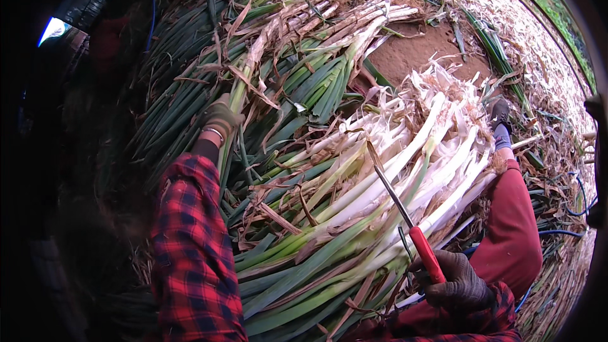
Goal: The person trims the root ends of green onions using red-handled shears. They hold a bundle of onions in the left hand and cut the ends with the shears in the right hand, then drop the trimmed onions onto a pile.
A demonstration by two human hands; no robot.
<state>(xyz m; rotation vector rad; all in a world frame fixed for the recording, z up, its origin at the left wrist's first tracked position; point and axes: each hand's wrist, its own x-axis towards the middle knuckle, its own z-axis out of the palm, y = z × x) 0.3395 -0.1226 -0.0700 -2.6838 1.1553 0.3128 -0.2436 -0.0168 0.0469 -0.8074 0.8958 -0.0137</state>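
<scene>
My left hand [220, 118], in a glove, is closed around an unpeeled leek [255, 57] with dry brown outer leaves, over the heap of green tops. In my gloved right hand [461, 284] is a red-handled knife [398, 199]; its long, thin blade points up and to the left. The blade is above a pile of leeks [405, 152] with white shanks, their roots toward the upper right and green leaves toward the lower left. Whether the blade touches any of them I cannot tell.
More untrimmed leeks [304, 19] lie heaped at the far side, beside a patch of bare brown soil [399, 57]. Dry peelings [538, 44] cover the ground at right. A bent leg in red trousers [516, 221] borders the pile, with a blue cord [560, 232] near it.
</scene>
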